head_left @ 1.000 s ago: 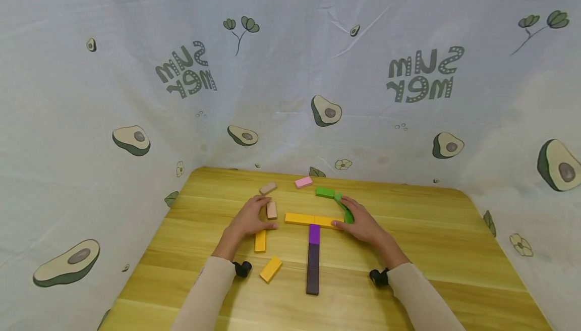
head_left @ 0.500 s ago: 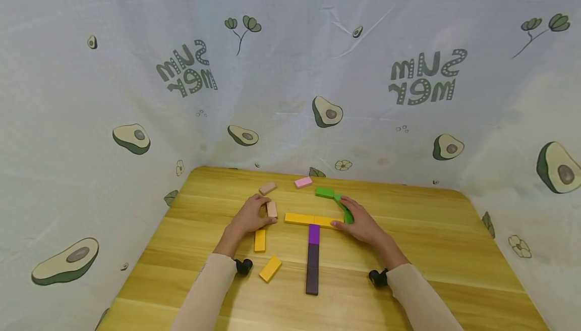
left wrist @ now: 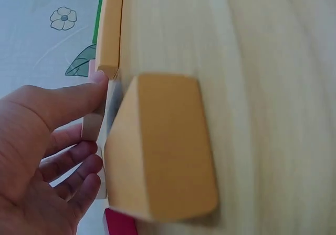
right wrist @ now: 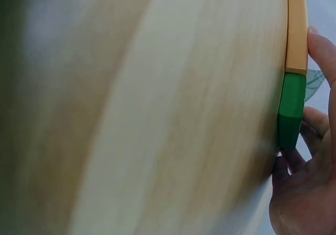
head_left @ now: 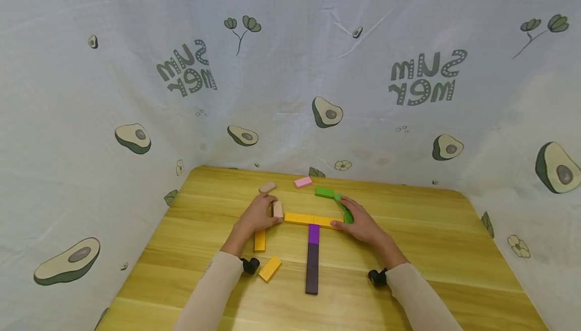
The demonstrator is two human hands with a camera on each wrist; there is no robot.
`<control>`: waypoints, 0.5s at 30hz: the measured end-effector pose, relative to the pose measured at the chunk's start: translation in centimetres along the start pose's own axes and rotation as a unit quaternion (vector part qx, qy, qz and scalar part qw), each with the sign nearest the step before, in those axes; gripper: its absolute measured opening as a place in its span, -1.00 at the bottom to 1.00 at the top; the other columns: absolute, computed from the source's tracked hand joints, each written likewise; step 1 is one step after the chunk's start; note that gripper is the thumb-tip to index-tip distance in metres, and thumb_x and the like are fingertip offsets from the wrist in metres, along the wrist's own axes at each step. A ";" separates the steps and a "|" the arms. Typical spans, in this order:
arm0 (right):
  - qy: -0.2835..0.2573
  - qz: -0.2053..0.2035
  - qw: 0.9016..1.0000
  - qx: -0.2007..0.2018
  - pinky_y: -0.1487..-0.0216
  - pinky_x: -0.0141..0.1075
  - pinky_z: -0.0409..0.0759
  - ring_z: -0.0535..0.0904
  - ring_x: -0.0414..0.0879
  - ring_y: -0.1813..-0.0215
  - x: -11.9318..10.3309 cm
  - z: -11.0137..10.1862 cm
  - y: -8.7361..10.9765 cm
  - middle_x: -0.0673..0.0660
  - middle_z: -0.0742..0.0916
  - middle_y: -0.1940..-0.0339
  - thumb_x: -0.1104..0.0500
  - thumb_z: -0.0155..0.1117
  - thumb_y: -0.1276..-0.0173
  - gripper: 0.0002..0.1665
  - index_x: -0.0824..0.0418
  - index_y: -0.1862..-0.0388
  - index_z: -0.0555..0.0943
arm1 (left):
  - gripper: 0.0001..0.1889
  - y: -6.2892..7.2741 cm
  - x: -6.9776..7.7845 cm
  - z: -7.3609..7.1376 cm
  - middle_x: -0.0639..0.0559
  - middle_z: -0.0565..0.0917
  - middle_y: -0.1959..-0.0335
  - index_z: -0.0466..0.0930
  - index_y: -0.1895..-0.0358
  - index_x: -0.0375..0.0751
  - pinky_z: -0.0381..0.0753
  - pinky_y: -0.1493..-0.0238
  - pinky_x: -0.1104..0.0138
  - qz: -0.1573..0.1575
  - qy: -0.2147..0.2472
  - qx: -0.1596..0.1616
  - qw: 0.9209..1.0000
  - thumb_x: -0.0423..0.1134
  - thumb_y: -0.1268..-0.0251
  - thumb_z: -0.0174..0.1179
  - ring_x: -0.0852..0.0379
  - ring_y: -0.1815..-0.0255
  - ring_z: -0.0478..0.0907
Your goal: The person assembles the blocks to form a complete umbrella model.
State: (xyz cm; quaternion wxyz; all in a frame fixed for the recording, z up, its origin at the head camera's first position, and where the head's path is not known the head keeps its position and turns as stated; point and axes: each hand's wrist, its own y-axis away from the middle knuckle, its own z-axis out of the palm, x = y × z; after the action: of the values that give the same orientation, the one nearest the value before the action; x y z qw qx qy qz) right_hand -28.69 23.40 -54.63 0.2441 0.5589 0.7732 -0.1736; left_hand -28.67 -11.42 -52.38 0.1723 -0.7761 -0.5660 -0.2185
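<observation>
My left hand [head_left: 259,216] pinches a beige block [head_left: 278,209] between thumb and fingers, close to the left end of a row of two yellow blocks [head_left: 298,218]. In the left wrist view the held beige block [left wrist: 93,124] shows partly behind the thumb. At the row's right end is my right hand [head_left: 363,222]. Its thumb touches the right yellow block [right wrist: 297,32], and its fingers curl behind a green block [right wrist: 292,109] that adjoins it. A purple block [head_left: 314,233] meets the row's middle from below, followed by dark blocks [head_left: 312,265].
A yellow block [head_left: 259,241] lies below my left hand, another yellow block [head_left: 270,269] nearer. Farther back are a beige block [head_left: 268,187], a pink block [head_left: 303,182] and a green block [head_left: 324,192]. A magenta block [left wrist: 119,223] shows in the left wrist view. Printed cloth [head_left: 281,78] surrounds the table's back.
My left hand has moved right with the beige block, bringing it up beside the row's left end. My right hand stays in place.
</observation>
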 end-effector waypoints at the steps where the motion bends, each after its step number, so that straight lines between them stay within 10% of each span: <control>1: -0.001 0.000 1.000 0.000 -0.56 0.38 0.11 0.09 0.40 -0.65 0.0 0.0 0.0 0.30 0.20 -0.69 -0.33 0.34 -0.36 0.11 0.24 -0.65 0.19 | -0.31 -0.1 0.0 0.2 -0.25 0.49 -0.42 0.51 -0.38 -0.27 0.43 -0.48 -0.04 -0.002 -0.001 0.001 1.000 -0.02 -0.26 0.48 -0.23 -0.51 0.35; 15: -0.003 0.005 1.000 0.004 -0.56 0.39 0.11 0.09 0.41 -0.64 0.0 0.1 0.1 0.30 0.20 -0.69 -0.32 0.34 -0.36 0.10 0.24 -0.64 0.20 | -0.29 -0.4 -0.5 1.2 -0.21 0.47 -0.44 0.50 -0.40 -0.25 0.44 -0.47 -0.04 -0.001 -0.012 -0.006 1.000 0.01 -0.26 0.47 -0.24 -0.48 0.37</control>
State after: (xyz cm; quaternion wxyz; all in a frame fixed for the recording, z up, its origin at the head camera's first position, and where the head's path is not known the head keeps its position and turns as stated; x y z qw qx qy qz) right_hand -28.57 23.36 -54.75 0.2451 0.5629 0.7691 -0.1778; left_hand -29.04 -11.06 -53.62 0.1601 -0.7791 -0.5676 -0.2128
